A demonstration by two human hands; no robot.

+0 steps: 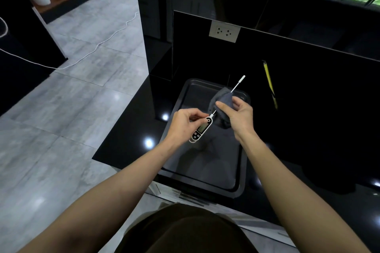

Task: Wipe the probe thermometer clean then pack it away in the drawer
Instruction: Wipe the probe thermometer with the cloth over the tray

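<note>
The probe thermometer (201, 129) has a white and black handle with a small display and buttons, and a thin metal probe pointing up and to the right. My left hand (185, 123) pinches the handle near its top. A grey cloth (223, 107) is wrapped around the middle of the probe, and my right hand (239, 115) grips that cloth. Beyond the cloth the probe's white tip cover (239, 82) sticks out. Both hands hover above a black baking tray (205, 172) on the black counter. No drawer is recognisable in view.
A yellow-handled tool (269, 82) lies on the black counter (127, 133) to the right of the tray. A white double socket (224, 31) sits on the raised black back panel. Grey floor tiles with a white cable (86, 55) spread to the left.
</note>
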